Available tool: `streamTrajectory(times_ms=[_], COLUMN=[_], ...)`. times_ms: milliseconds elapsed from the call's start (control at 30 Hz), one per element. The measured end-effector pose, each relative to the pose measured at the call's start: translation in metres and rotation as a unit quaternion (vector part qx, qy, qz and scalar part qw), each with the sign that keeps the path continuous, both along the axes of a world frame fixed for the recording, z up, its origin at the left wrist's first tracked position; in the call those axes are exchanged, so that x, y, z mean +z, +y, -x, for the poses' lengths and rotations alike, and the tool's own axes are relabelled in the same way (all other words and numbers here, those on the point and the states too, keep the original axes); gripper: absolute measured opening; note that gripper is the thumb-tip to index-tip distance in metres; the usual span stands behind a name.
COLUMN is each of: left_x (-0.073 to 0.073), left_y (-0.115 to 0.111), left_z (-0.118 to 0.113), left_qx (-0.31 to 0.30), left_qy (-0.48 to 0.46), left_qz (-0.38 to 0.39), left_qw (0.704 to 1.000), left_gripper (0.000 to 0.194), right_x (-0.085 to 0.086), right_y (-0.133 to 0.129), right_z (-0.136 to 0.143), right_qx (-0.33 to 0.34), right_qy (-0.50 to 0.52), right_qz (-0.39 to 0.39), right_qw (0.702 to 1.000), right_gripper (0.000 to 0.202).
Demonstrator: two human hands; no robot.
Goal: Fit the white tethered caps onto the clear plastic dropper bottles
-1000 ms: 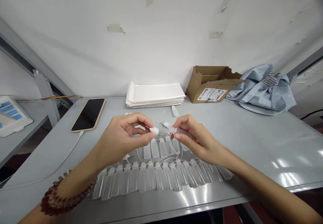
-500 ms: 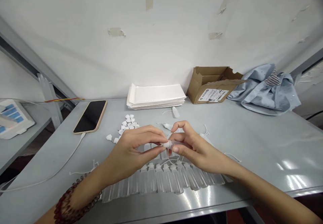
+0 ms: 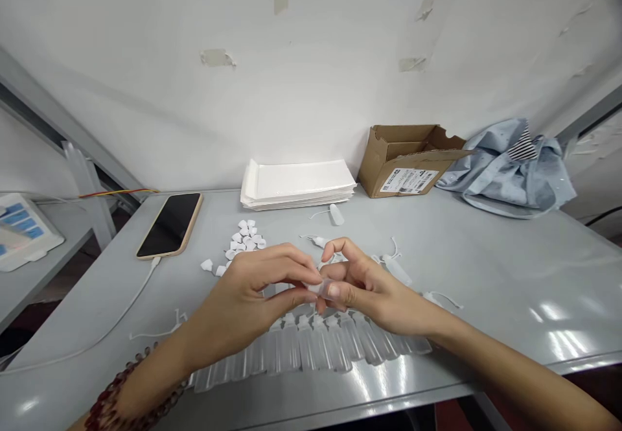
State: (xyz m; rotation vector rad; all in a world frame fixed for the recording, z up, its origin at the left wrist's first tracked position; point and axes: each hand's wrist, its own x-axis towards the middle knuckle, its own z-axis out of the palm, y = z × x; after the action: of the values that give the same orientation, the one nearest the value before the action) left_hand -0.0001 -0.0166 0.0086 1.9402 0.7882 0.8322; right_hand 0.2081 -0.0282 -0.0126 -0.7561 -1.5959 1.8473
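Observation:
Between my two hands is a small translucent tube with a white cap (image 3: 315,286). My left hand (image 3: 265,283) pinches its white cap end between thumb and fingertips. The clear body of the tube is gripped by my right hand (image 3: 367,285), thumb on top and index finger raised. Below them lies a row of clear tubes (image 3: 311,347), partly hidden by my left wrist. A pile of small white caps (image 3: 247,236) sits behind my left hand. Other capped tubes with white strings (image 3: 396,267) lie beyond and beside my right hand.
A phone (image 3: 170,225) with a charging cable lies at the left. Against the wall are stacked white envelopes (image 3: 299,185), an open cardboard box (image 3: 411,165) and a light blue cloth (image 3: 510,172). A white and blue box (image 3: 24,230) stands at the far left.
The view has shifted slightly. The held tube and my fingers have moved a little down and turned, with both hands still gripping it.

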Motion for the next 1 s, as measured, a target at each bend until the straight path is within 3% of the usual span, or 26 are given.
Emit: streamTrajectory(times_ms=[67,133,200,233,333,533,667,767,867,1000], left_x=[0.002,0.004,0.006,0.007,0.007,0.003,-0.002,-0.005,-0.006,-0.006], left_y=[-0.001,-0.002,-0.003,-0.003,-0.004,-0.001,-0.002,-0.003,-0.003,-0.006], left_z=[0.002,0.003,0.002,0.001,-0.001,0.003,0.002,-0.001,-0.002,0.000], left_qx=[-0.019,0.000,0.047,0.061,0.043,-0.011,0.016,-0.022,-0.029,-0.053], left_qy=[0.014,0.029,0.075,0.105,0.159,0.119,0.170,0.182,0.174,0.176], left_qz=[0.008,0.055,0.073,0.069,0.054,-0.060,-0.066,-0.022,-0.026,-0.118], left_qw=[1.000,0.998,0.993,0.990,0.985,0.991,0.983,0.983,0.984,0.976], left_gripper=[0.020,0.031,0.019,0.015,0.033,0.012,0.031,0.043,0.038,0.024], right_x=[0.000,0.001,0.002,0.002,0.001,-0.005,-0.001,0.001,-0.002,-0.009], right_y=[0.001,-0.001,-0.003,-0.004,-0.004,0.006,0.002,-0.001,0.002,0.009], right_z=[0.000,0.001,0.002,0.002,0.002,0.002,0.002,0.001,0.001,0.000], right_qx=[0.002,-0.006,-0.016,-0.016,-0.011,0.053,0.020,0.013,0.043,0.115], right_qy=[0.019,0.030,0.026,0.019,0.004,0.097,0.051,0.026,0.076,0.136], right_qz=[0.012,0.010,0.000,-0.005,-0.002,0.093,0.048,0.020,0.072,0.204], right_qw=[1.000,0.999,1.000,1.000,1.000,0.990,0.997,0.999,0.994,0.963], right_gripper=[0.019,0.020,0.020,0.020,0.022,0.031,0.026,0.022,0.023,0.026])
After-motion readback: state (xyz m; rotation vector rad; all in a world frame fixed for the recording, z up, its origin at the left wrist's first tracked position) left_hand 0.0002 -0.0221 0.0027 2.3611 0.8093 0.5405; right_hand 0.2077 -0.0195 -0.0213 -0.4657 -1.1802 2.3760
